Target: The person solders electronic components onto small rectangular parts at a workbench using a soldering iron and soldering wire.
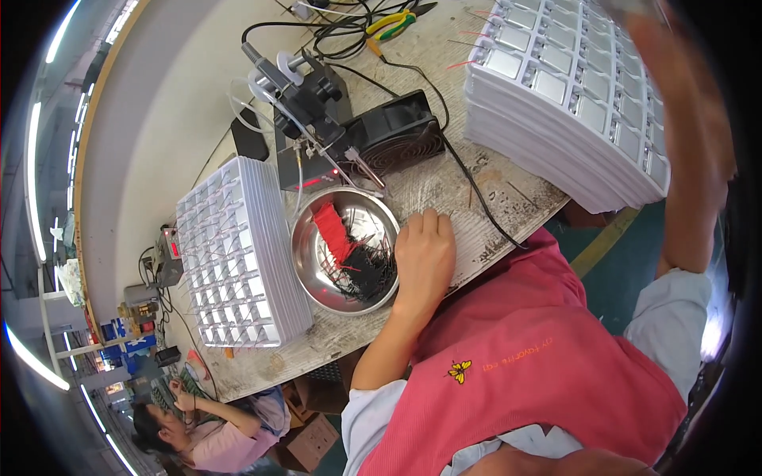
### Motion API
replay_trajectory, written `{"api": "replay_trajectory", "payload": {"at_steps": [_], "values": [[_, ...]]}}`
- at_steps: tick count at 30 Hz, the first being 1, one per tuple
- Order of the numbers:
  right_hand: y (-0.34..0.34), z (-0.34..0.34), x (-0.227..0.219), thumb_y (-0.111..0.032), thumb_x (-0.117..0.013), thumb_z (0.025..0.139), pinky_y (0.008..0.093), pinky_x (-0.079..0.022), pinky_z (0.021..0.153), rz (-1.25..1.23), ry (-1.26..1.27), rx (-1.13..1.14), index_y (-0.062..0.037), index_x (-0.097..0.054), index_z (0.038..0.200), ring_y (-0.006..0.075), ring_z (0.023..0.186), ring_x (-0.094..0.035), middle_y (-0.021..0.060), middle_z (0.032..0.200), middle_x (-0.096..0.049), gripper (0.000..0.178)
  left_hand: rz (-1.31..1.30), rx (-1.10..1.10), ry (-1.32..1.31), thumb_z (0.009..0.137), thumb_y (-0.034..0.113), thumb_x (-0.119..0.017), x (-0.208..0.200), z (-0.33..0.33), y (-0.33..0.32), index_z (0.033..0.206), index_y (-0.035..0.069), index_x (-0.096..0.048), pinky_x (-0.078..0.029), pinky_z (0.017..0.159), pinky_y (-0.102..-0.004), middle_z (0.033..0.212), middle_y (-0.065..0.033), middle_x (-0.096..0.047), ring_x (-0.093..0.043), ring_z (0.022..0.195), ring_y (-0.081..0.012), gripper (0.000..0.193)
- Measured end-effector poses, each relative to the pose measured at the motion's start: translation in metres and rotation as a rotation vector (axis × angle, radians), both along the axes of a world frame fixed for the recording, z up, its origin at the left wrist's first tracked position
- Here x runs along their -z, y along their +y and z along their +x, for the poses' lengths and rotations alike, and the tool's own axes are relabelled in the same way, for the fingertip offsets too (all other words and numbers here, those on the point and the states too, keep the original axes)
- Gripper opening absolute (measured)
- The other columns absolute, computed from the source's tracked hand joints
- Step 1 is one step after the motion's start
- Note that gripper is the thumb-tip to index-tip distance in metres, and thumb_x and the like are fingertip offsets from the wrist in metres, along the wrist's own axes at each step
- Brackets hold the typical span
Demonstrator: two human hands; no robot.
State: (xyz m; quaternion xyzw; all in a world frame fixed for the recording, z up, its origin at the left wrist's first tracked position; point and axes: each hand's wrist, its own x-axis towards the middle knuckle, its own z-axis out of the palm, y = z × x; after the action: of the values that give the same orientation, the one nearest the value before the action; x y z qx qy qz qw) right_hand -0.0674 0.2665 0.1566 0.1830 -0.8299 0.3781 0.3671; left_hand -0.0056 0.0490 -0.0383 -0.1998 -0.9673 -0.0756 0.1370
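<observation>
I see legible orange lettering (575,355) on the pink apron (516,389) at the table's (444,186) near edge, beside a yellow butterfly (459,371). Red displays (308,183) farther in are too small to read.

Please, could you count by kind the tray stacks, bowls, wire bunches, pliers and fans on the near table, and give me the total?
Tray stacks: 2
Metal bowl: 1
Wire bunches, red and black: 2
Pliers: 1
Black fan: 1
Total: 7

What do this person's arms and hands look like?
The left hand is bare, with no glove or bracelet showing; the right hand looks ungloved too, though blurred. Plain pale blue-grey sleeves end near the elbows, leaving both forearms uncovered.
</observation>
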Motion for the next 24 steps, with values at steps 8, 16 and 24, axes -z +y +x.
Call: {"api": "replay_trajectory", "payload": {"at_steps": [8,16,24], "values": [[0.005,0.027,0.055,-0.005,-0.064,0.082,0.0457,-0.036,0.096,0.182,-0.144,-0.703,-0.0149,-0.042,0.095,0.0314,0.109,-0.048,0.0140,0.104,-0.066,0.027,-0.111,-0.055,-0.029,0.074,0.009,-0.056,0.004,-0.009,0.006,0.077,0.005,-0.056,-0.045,0.066,-0.0337,0.080,-0.0082,-0.052,-0.054,0.079,-0.0239,0.006],[-0.021,0.041,0.137,0.005,-0.060,0.085,0.0367,-0.044,0.093,-0.397,-0.497,-0.775,-0.0072,-0.045,0.096,0.0209,0.101,-0.057,0.0119,0.103,-0.066,0.022,0.434,-0.092,0.003,0.074,0.003,-0.066,-0.021,0.025,-0.021,0.084,0.004,-0.059,-0.050,0.060,-0.0391,0.075,-0.0119,-0.060,-0.061,0.066,-0.0290,0.012],[-0.028,0.053,0.168,-0.001,-0.058,0.091,0.0325,-0.047,0.089,-0.601,-0.840,-0.746,-0.0035,-0.044,0.097,0.0158,0.097,-0.062,0.0116,0.099,-0.063,0.015,0.406,-0.556,0.029,0.088,0.004,-0.064,-0.021,0.044,-0.106,0.107,0.002,-0.065,-0.049,0.066,-0.0387,0.088,-0.0128,-0.064,-0.061,0.075,-0.0301,0.019]]}}
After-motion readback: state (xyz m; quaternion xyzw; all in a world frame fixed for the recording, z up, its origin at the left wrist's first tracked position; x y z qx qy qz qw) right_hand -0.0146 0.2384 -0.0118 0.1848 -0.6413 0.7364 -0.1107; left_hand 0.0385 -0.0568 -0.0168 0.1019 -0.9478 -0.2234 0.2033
